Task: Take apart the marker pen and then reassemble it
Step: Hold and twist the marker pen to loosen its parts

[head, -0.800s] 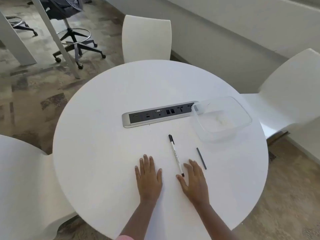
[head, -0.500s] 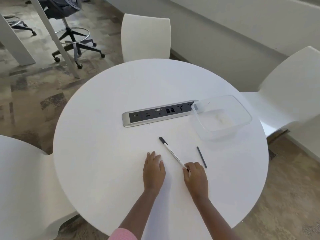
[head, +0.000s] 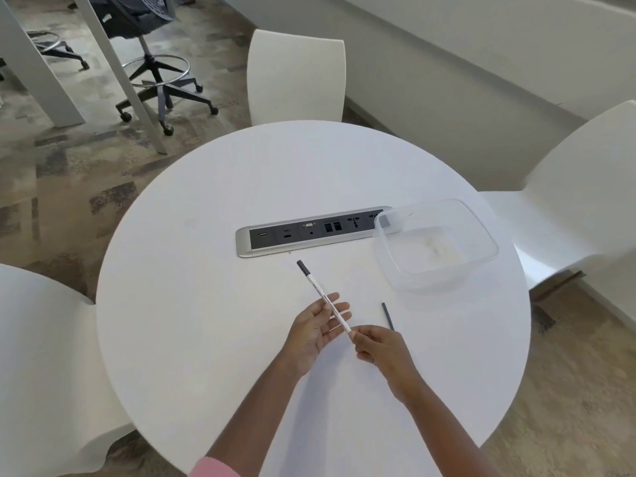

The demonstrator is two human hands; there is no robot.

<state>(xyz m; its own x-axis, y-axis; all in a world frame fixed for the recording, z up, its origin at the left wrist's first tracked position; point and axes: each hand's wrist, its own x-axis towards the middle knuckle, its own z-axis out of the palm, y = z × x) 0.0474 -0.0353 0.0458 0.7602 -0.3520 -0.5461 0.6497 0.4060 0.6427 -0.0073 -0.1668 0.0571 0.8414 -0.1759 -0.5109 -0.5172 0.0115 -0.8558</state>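
Note:
A white marker pen (head: 316,289) with a dark cap at its far end is held above the round white table (head: 206,321), pointing up and to the left. My right hand (head: 380,346) pinches its near end. My left hand (head: 315,327) lies palm up with fingers spread under the pen's middle; the barrel rests across the fingertips. A thin dark stick-like part (head: 388,315) lies on the table just right of my hands.
A silver socket strip (head: 309,232) is set into the table's middle. A clear plastic container (head: 437,244) stands at its right end. White chairs surround the table at the back (head: 296,77), right (head: 568,208) and left (head: 38,356).
Both hands lay flat on the table beside the pen. My right hand then picked the pen up by its near end, and my left hand turned palm up beneath it.

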